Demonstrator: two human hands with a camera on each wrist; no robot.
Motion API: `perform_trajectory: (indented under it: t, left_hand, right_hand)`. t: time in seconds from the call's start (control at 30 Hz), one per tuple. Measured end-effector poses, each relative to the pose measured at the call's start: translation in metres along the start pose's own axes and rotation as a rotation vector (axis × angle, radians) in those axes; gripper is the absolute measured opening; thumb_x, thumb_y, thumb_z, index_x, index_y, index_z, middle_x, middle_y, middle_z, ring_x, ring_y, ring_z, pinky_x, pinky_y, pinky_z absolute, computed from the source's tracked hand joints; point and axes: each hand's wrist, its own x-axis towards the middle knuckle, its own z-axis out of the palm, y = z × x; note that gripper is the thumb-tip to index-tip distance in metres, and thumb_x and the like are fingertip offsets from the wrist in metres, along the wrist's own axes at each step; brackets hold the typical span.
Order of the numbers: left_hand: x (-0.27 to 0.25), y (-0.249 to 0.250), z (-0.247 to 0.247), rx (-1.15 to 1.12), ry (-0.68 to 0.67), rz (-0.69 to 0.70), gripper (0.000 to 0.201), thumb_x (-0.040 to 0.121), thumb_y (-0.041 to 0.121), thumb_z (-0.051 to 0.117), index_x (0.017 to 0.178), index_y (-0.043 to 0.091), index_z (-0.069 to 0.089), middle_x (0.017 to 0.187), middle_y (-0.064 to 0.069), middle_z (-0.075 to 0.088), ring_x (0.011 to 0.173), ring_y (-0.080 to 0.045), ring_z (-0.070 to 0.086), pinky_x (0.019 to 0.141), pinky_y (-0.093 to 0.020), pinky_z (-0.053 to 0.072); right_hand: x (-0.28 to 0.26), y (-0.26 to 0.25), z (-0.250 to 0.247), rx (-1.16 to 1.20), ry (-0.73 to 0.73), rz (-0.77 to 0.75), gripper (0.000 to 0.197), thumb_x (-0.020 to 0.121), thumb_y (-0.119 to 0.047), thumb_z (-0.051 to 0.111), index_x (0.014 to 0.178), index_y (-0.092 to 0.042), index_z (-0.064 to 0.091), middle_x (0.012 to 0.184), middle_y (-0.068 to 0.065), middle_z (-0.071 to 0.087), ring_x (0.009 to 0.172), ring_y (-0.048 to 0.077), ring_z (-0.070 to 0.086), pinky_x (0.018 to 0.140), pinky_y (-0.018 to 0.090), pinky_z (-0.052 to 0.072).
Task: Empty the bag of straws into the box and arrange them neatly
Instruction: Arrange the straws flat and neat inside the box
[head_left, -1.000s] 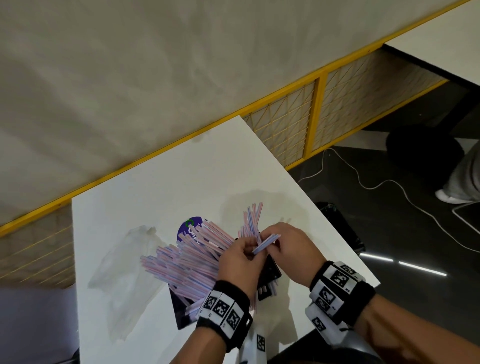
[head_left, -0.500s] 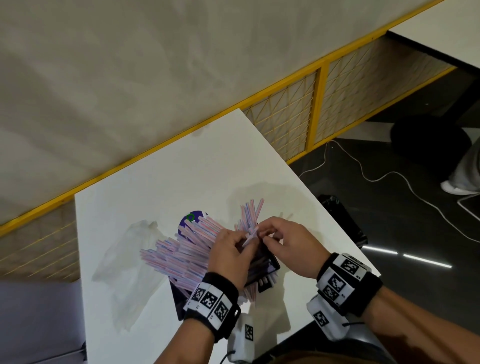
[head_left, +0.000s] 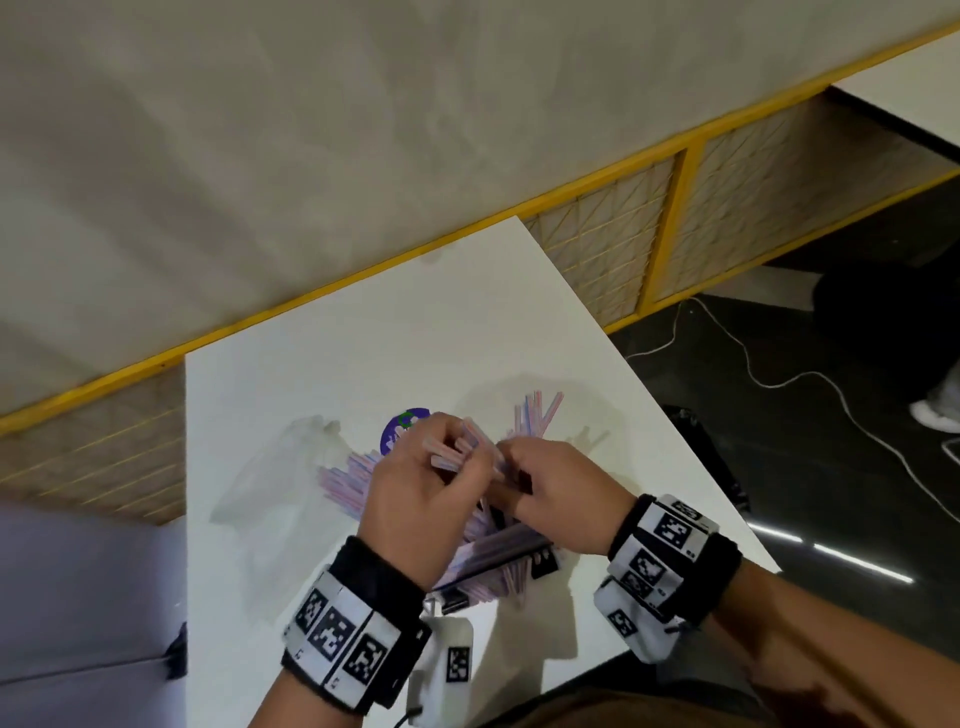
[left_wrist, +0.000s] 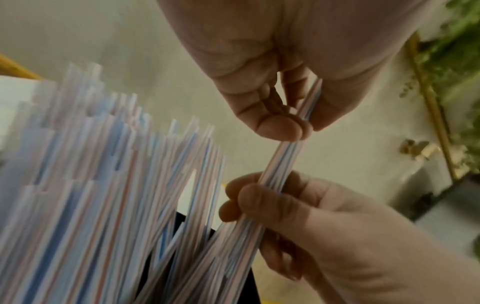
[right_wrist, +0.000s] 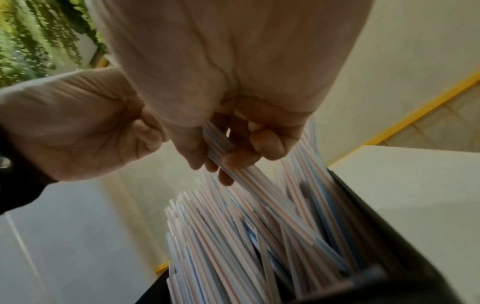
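Many red- and blue-striped white straws (head_left: 348, 483) stand and fan out of a black box (head_left: 543, 561) on the white table; my hands hide most of the box. Its dark wall (right_wrist: 389, 236) shows in the right wrist view, packed with straws (right_wrist: 233, 236). Over the box, my left hand (head_left: 462, 462) pinches a small bunch of straws (left_wrist: 283, 162) near its upper end. My right hand (head_left: 511, 467) grips the same bunch lower down. In the left wrist view the left hand (left_wrist: 301, 125) is above and the right hand (left_wrist: 241, 201) below. The right hand (right_wrist: 228, 158) curls round the bunch.
An empty clear plastic bag (head_left: 280, 483) lies flat to the left of the box. A purple round piece (head_left: 402, 426) shows behind the straws. The table (head_left: 363, 338) ends close on the right. A white tagged device (head_left: 452, 660) sits at the near edge. A yellow-framed partition (head_left: 685, 218) stands behind.
Both hands have lifted and shifted left over the box. The right hand held one straw before; now both hands hold a small bunch together.
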Motion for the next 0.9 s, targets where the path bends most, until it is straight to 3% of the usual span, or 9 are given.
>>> perform_trajectory:
  t: [0.1,0.17,0.27,0.47,0.53,0.6,0.67,0.8,0.9]
  left_hand:
    - [-0.013,-0.016,-0.025,-0.199,0.058,-0.121,0.018,0.092,0.005,0.07,0.08,0.018,0.067,0.066,0.004,0.066,0.06,-0.008,0.06,0.06,-0.018,0.047]
    - [-0.024,-0.036,-0.038,-0.203,0.063,-0.214,0.01,0.09,0.008,0.074,0.083,0.015,0.07,0.074,-0.003,0.07,0.067,-0.016,0.063,0.064,-0.028,0.05]
    - [-0.04,-0.065,-0.045,-0.281,0.109,-0.405,0.013,0.083,0.014,0.082,0.09,0.016,0.071,0.084,-0.013,0.072,0.069,-0.021,0.066,0.059,-0.029,0.055]
    - [-0.065,-0.102,-0.033,-0.296,0.272,-0.546,0.041,0.076,0.042,0.086,0.105,0.02,0.068,0.101,-0.002,0.074,0.096,-0.022,0.071,0.091,-0.046,0.057]
    - [-0.069,-0.105,-0.027,-0.268,0.313,-0.539,0.034,0.083,0.049,0.079,0.102,0.022,0.069,0.101,0.003,0.074,0.099,-0.019,0.07,0.091,-0.046,0.056]
    - [-0.072,-0.105,-0.02,-0.195,0.312,-0.491,0.033,0.086,0.055,0.068,0.1,0.025,0.068,0.099,0.008,0.074,0.098,-0.015,0.068,0.089,-0.032,0.056]
    - [-0.074,-0.105,-0.014,-0.009,0.212,-0.416,0.043,0.085,0.062,0.058,0.107,0.026,0.066,0.103,0.013,0.069,0.103,-0.013,0.064,0.088,-0.022,0.05]
    - [-0.076,-0.108,0.001,0.49,-0.113,-0.279,0.068,0.094,0.066,0.045,0.146,0.021,0.043,0.141,0.005,0.04,0.13,-0.017,0.037,0.113,-0.031,0.034]
    - [-0.075,-0.111,0.003,0.603,-0.105,-0.26,0.057,0.096,0.061,0.045,0.142,0.025,0.051,0.14,0.007,0.042,0.127,-0.015,0.038,0.112,-0.028,0.034]
  right_hand:
    - [0.005,-0.007,0.005,-0.174,-0.088,-0.059,0.014,0.1,-0.03,0.059,0.091,-0.02,0.052,0.081,-0.004,0.058,0.074,0.02,0.054,0.064,0.037,0.041]
    - [0.007,-0.008,0.008,-0.313,-0.137,-0.08,0.012,0.101,-0.033,0.057,0.097,-0.021,0.055,0.091,-0.002,0.062,0.083,0.022,0.056,0.069,0.037,0.043]
    - [0.008,-0.002,0.015,-0.432,-0.234,-0.011,0.019,0.102,-0.032,0.054,0.108,-0.016,0.061,0.106,0.004,0.066,0.098,0.026,0.061,0.082,0.042,0.051]
    - [-0.002,0.017,0.027,-0.484,-0.293,0.051,0.024,0.105,-0.032,0.05,0.121,-0.016,0.059,0.121,0.003,0.059,0.112,0.024,0.056,0.092,0.038,0.048]
    - [-0.005,0.019,0.028,-0.463,-0.258,0.041,0.021,0.105,-0.034,0.05,0.118,-0.018,0.058,0.118,0.001,0.058,0.109,0.022,0.056,0.091,0.037,0.048]
    - [-0.008,0.021,0.03,-0.466,-0.231,0.035,0.023,0.105,-0.037,0.049,0.117,-0.019,0.058,0.117,0.0,0.058,0.108,0.021,0.055,0.091,0.035,0.047]
    - [-0.009,0.021,0.035,-0.519,-0.247,0.031,0.028,0.106,-0.039,0.046,0.117,-0.018,0.061,0.117,0.001,0.06,0.109,0.021,0.054,0.093,0.034,0.045]
    - [-0.009,0.016,0.044,-0.601,-0.3,0.058,0.035,0.107,-0.042,0.041,0.116,-0.016,0.064,0.115,0.004,0.063,0.111,0.023,0.055,0.097,0.037,0.045]
    - [-0.011,0.015,0.04,-0.562,-0.261,0.014,0.037,0.105,-0.048,0.042,0.118,-0.02,0.063,0.115,0.0,0.06,0.11,0.02,0.054,0.097,0.036,0.045]
